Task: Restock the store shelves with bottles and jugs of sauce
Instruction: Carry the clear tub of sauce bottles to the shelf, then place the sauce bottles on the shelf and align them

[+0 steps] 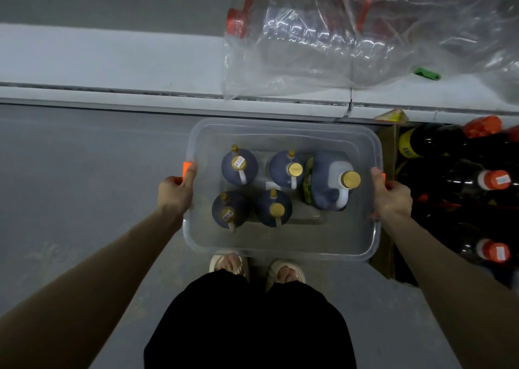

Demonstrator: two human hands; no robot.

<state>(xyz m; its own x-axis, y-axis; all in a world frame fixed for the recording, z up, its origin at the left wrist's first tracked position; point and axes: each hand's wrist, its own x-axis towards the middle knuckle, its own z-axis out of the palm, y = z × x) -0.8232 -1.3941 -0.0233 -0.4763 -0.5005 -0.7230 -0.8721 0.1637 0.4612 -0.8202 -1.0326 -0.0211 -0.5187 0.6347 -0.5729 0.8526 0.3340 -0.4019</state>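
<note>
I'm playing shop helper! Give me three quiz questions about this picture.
1. How many jugs stand in the bin?
2. True or false: the left hand and the right hand each grip an end of the bin.
3. What colour are the caps of the bottles in the box to the right of the bin? A green, B orange, C blue.

Key: 1. five; 2. true; 3. B.
</note>
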